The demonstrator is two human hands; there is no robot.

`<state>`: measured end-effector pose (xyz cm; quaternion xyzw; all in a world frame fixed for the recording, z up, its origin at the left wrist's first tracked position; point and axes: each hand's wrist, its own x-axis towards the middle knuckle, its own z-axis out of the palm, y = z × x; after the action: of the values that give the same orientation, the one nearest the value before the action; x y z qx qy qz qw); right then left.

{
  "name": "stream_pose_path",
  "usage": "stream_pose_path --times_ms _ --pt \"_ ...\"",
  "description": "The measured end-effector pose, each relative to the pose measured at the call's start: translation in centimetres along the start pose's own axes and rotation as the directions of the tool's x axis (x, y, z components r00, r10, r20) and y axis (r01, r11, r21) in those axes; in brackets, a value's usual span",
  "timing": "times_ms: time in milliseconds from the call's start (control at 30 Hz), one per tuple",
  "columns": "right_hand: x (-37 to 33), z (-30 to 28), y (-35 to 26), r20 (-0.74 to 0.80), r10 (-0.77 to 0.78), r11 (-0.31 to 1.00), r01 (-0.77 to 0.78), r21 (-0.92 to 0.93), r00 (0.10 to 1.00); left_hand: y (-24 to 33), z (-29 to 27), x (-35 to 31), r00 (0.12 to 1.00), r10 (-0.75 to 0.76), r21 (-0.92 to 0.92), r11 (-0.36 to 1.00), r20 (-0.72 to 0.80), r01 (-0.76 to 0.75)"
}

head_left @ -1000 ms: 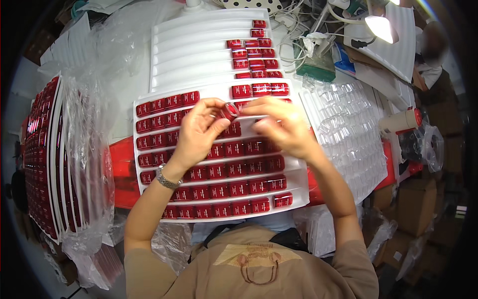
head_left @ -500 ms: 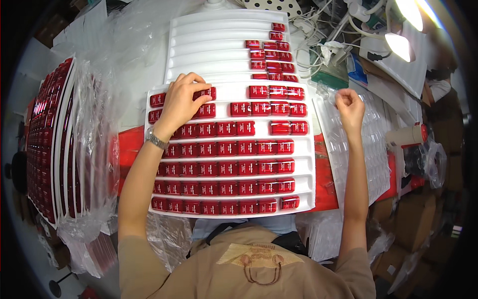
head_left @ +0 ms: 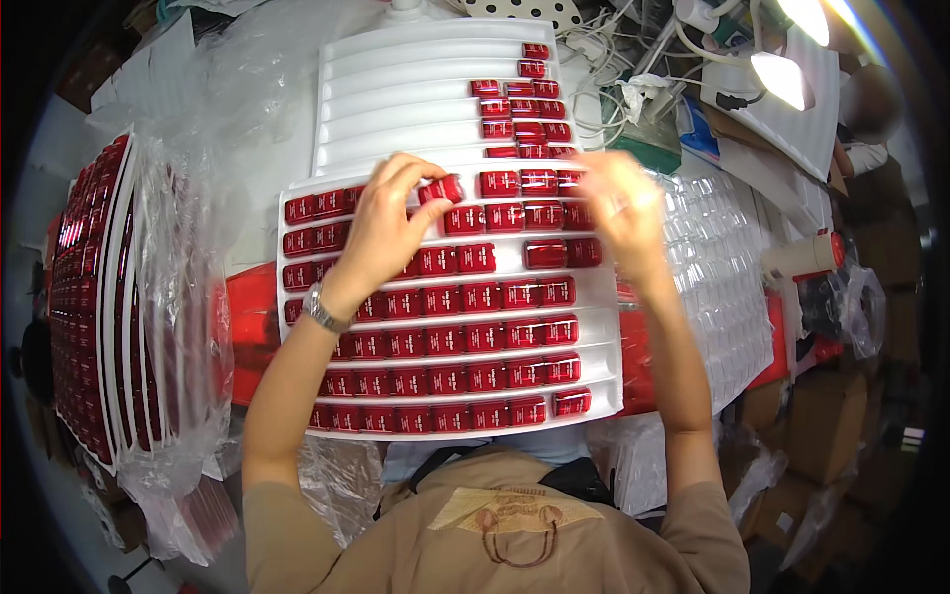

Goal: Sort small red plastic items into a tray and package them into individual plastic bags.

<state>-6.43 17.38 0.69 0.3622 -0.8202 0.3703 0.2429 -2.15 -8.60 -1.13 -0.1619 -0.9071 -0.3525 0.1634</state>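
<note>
Between the thumb and fingers of my left hand [head_left: 388,213] is a small glossy red block-shaped piece [head_left: 442,189] with pale print, tilted just above the top row of the near white tray [head_left: 601,322]. Rows of matching red pieces [head_left: 465,296] lie in that tray's channels, with some gaps in the upper rows. My right hand [head_left: 625,203], smeared by motion, hovers at the tray's upper right edge, over the end of the top rows. Whether its fingers hold anything is not clear.
Behind lies a second white tray [head_left: 396,94], with red pieces at its right end. Filled trays wrapped in plastic [head_left: 94,297] stand at left. Clear moulded plastic sheets [head_left: 717,267] lie at right, below cables and a lit lamp [head_left: 782,79]. Another person is partly visible at far right.
My left hand has moved right and lifted a red piece at a tilt. My right hand has swung left from beside the tray to its upper right edge. The view has shifted slightly.
</note>
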Motion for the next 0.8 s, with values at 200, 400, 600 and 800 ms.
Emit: stream_pose_path --times_ms 200,400,600,800 --pt "-7.2 -4.3 15.8 -0.099 0.532 0.516 -0.415 -0.750 0.841 -0.9 3.8 2.6 0.981 -0.064 -0.008 0.998 0.186 0.066" --pt "-6.5 -6.5 15.6 0.048 0.528 0.580 -0.318 -0.750 0.848 -0.9 -0.9 -0.3 0.994 0.055 0.102 0.993 0.090 -0.064" --pt "-8.6 -8.2 14.5 0.207 0.318 0.744 -0.109 -0.659 0.925 -1.4 -3.0 -3.1 0.982 0.030 0.078 0.996 0.187 -0.045" --pt "-6.7 -9.5 12.8 -0.096 0.390 0.735 -0.372 -0.566 0.916 -1.4 -3.3 -2.2 0.968 0.053 0.216 0.970 0.245 -0.108"
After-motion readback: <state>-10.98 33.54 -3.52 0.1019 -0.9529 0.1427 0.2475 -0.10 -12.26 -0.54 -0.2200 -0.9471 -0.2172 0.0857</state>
